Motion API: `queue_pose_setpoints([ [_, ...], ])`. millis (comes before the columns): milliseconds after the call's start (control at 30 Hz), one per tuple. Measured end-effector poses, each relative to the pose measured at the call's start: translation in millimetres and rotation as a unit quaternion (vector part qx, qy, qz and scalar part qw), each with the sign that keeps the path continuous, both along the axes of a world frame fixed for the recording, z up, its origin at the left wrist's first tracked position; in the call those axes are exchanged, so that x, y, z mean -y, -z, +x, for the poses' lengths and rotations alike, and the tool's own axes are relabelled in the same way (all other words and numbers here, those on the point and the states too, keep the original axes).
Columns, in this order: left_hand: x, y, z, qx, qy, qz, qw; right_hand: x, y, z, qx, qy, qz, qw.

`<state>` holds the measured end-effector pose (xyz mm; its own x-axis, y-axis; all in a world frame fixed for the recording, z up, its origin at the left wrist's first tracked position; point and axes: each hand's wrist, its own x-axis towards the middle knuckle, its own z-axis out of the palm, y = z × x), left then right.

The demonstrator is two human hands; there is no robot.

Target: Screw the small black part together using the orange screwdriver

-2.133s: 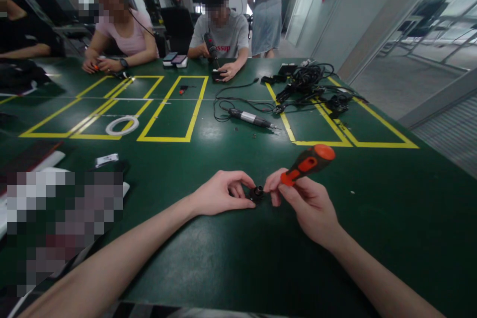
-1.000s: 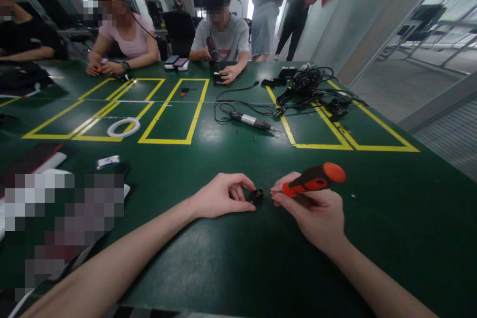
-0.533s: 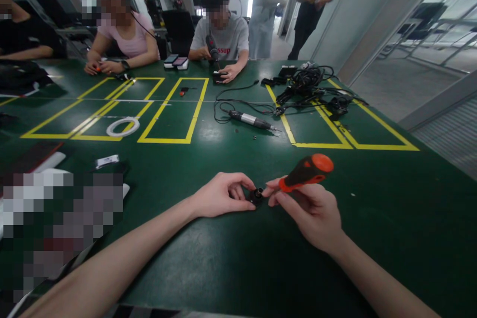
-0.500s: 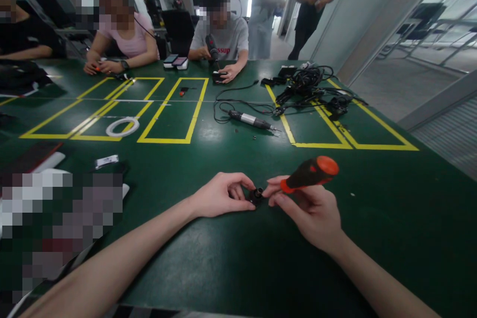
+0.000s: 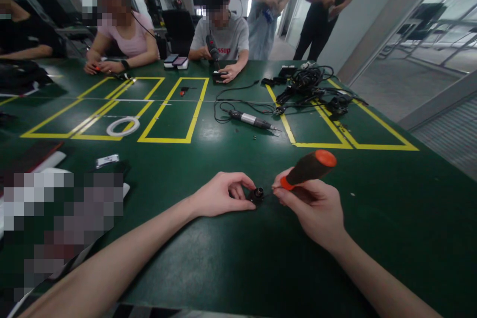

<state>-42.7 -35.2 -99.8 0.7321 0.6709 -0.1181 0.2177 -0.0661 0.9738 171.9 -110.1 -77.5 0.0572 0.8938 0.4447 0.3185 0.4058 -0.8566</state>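
A small round black part (image 5: 257, 194) sits on the green table (image 5: 208, 263), pinched at its left side between the thumb and fingers of my left hand (image 5: 223, 194). My right hand (image 5: 316, 208) is closed on a screwdriver (image 5: 307, 170) with a black and orange handle. The handle tilts up to the right, and the thin shaft points down-left at the black part. A short gap separates my right fingertips from the part. Whether the tip touches it is too small to tell.
Ahead lie an electric screwdriver (image 5: 250, 119) with its cord, a heap of black cables (image 5: 307, 84), a white ring (image 5: 122, 126) and yellow tape outlines. Another screwdriver (image 5: 183, 91) rests farther off. A person (image 5: 219, 35) across the table holds a black power tool (image 5: 212, 48).
My right hand has drawn back slightly to the right from the black part, with the screwdriver still in it. My left hand has stayed put. Two standing people in the background have shifted.
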Motion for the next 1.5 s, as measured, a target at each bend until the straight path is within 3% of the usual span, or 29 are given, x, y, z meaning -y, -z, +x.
queue_pose_setpoints([
  [300, -0.6, 0.5, 0.1, 0.004, 0.000, -0.007, 1.000, 2.1, -1.1, -3.3, -0.010, -0.037, 0.013, 0.999],
  [567, -0.4, 1.0, 0.4, 0.010, 0.005, -0.015, 1.000, 2.1, -2.0, -5.3, -0.114, -0.097, -0.038, 0.988],
  [933, -0.2, -0.5, 0.7, -0.005, -0.002, -0.009, 1.000, 0.7, 0.4, -2.6, -0.068, -0.032, -0.012, 0.997],
  [1333, -1.3, 0.5, 0.2, 0.006, 0.006, -0.006, 1.000, 0.1, -4.5, -7.8, -0.161, -0.099, -0.053, 0.981],
  [1500, -0.4, 0.8, -0.5, 0.008, 0.007, 0.001, 1.000, 1.1, -1.7, -7.4, -0.162, -0.085, -0.051, 0.982],
])
